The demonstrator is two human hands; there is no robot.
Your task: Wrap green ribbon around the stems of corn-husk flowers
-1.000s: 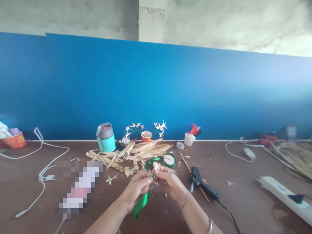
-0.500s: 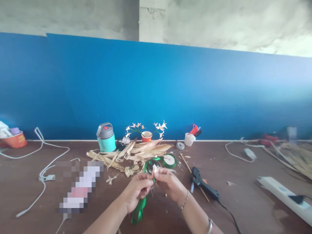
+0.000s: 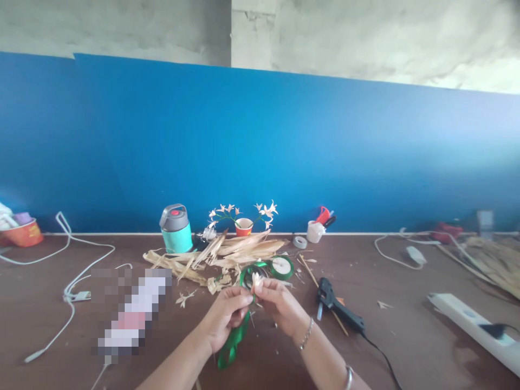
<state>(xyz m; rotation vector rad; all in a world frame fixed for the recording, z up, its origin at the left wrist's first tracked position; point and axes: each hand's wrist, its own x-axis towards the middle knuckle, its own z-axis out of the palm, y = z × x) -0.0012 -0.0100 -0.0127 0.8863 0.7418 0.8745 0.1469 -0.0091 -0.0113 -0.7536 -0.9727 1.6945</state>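
Observation:
Both hands meet at the middle of the table. My right hand [image 3: 280,303] pinches a small pale flower [image 3: 256,280] near its base, the petals pointing up. Close against it, my left hand [image 3: 229,311] is closed on a green ribbon [image 3: 232,346], whose loose length hangs below the fingers onto the table. The exact point where ribbon and flower stem meet is hidden by the fingertips. Just beyond the hands lie a green ribbon spool [image 3: 281,267] and a heap of dry corn husks [image 3: 247,248]. One loose pale flower [image 3: 184,299] rests left of my hands.
Right of my hands, a black glue gun [image 3: 339,306] lies across a thin stick [image 3: 309,271]. Farther right is a white power strip [image 3: 475,330]. At the back stand a turquoise flask [image 3: 177,238], an orange cup [image 3: 244,229] with flower sprays, and a white cup [image 3: 314,233].
Both hands stay together and have shifted very slightly. The flower's tip now leans a little more to the left. Nothing has been let go.

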